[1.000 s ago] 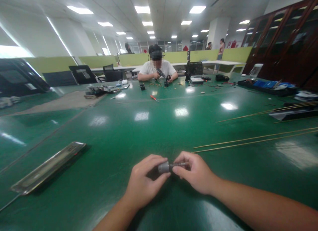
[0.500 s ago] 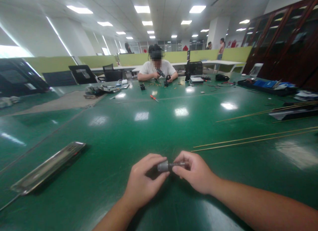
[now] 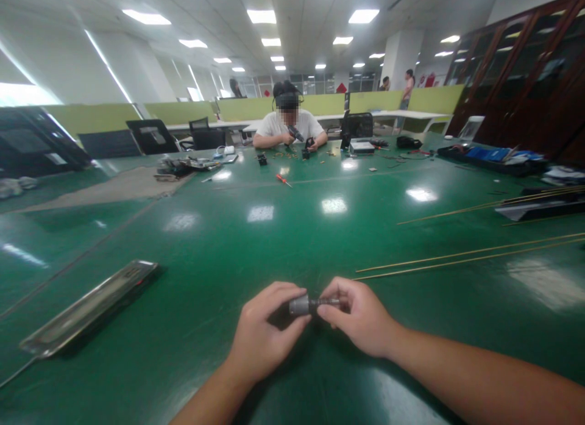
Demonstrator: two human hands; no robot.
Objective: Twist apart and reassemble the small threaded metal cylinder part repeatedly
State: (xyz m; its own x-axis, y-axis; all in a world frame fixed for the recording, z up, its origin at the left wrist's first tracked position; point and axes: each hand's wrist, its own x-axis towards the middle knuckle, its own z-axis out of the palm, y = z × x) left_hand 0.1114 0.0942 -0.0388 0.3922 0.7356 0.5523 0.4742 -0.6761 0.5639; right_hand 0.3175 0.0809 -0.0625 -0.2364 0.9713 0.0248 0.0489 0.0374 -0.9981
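Between my hands, just above the green table [image 3: 228,242], is a small metal part: a grey cylinder [image 3: 299,305] with a dark, ridged shaft [image 3: 316,303] pointing right. It lies about level, and its exact kind is not clear. My left hand [image 3: 267,327] is closed in a pinch, thumb below and fingers above the cylinder. On the shaft, my right hand [image 3: 361,318] pinches with thumb and forefinger; the slim shaft end shows past the thumb, and the other fingers curl behind it.
A long clear-edged case [image 3: 89,309] lies at left. Thin brass rods [image 3: 457,254] reach in from the right. Across the table a person [image 3: 290,123] holds a power tool near small parts. A red screwdriver [image 3: 283,180] lies mid-table; a tool tray [image 3: 493,160] stands far right.
Almost nothing differs. Both hands keep their grip on the metal part, which has shifted very slightly to the left at most.
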